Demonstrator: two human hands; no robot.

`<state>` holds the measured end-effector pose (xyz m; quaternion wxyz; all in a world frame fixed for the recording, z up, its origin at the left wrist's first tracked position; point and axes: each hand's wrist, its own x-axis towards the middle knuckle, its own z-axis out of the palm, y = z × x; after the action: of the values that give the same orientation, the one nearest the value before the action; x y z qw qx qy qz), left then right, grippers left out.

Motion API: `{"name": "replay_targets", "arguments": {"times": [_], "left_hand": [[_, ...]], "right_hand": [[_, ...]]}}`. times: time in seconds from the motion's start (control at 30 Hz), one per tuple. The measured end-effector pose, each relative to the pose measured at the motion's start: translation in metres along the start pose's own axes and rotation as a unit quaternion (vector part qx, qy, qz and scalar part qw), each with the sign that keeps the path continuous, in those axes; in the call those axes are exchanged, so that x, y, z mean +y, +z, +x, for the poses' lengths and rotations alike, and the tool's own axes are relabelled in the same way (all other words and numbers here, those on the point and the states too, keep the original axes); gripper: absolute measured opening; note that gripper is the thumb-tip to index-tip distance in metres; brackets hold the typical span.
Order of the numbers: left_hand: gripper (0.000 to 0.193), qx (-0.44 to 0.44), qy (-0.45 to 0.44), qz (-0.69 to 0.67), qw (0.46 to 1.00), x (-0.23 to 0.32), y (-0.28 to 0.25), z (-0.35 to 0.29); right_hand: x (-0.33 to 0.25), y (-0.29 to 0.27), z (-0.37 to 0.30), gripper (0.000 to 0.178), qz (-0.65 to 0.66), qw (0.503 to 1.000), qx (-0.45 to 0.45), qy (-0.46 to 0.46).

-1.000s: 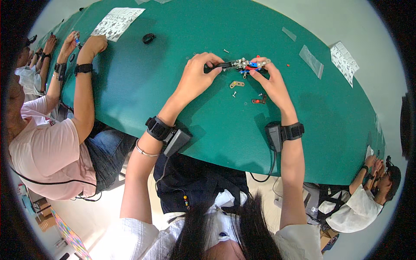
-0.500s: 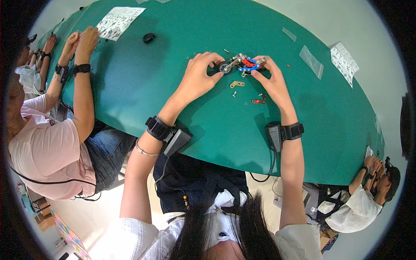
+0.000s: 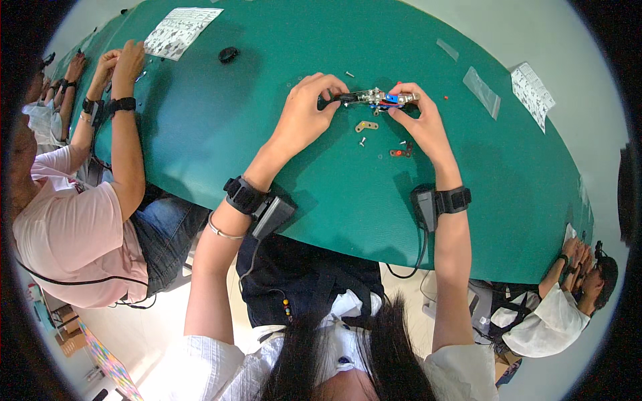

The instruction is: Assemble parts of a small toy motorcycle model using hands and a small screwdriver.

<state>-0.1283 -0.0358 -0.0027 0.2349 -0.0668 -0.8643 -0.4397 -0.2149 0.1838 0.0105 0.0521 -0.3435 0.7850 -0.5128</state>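
Two bare hands hold a small metal model [image 3: 378, 98] level above a green table [image 3: 321, 200], as I watch remotely through the head camera. The left hand [image 3: 304, 110] pinches its black wheel [image 3: 342, 98], seen nearly edge-on, between thumb and fingers. The right hand [image 3: 422, 119] pinches the opposite end, thumb on the near side and fingers on the far side of the blue and silver parts. I cannot tell whether the model touches the tabletop.

Just below it lie an angled metal bracket [image 3: 366, 126], a screw [image 3: 362, 142] and a dark bracket with a red piece [image 3: 400, 153]. A black ring-shaped part [image 3: 229, 55] sits well apart, toward the far left. To the right, I see a clear plastic bag [image 3: 481, 93] near a printed sheet [image 3: 533, 95]. At left, a co-worker in pink [image 3: 83, 244] has both hands raised close together.
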Motion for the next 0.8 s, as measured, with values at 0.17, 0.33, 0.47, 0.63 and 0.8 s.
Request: {"name": "replay_targets", "arguments": {"times": [0.17,0.33,0.47,0.63,0.8], "left_hand": [[0.031,-0.018,-0.022,0.013,1.0,-0.002,0.001,-0.002],[0.034,-0.007,-0.015,0.043,0.999,-0.002,0.0,-0.003],[0.039,0.024,-0.016,0.036,0.999,0.0,-0.003,-0.003],[0.039,0.083,-0.008,-0.046,0.995,0.004,-0.014,0.001],[0.029,0.134,0.043,-0.053,0.989,0.041,-0.042,0.002]], "right_hand": [[-0.004,0.0,-0.001,0.033,0.022,1.0,-0.01,0.012],[0.0,-0.004,-0.001,0.044,0.034,0.999,-0.012,0.014],[0.001,-0.006,-0.002,0.049,0.027,0.999,0.0,0.023],[0.006,-0.007,-0.001,0.052,0.035,0.999,0.025,0.022],[0.002,-0.012,-0.002,0.052,0.019,0.99,0.142,0.015]]}}
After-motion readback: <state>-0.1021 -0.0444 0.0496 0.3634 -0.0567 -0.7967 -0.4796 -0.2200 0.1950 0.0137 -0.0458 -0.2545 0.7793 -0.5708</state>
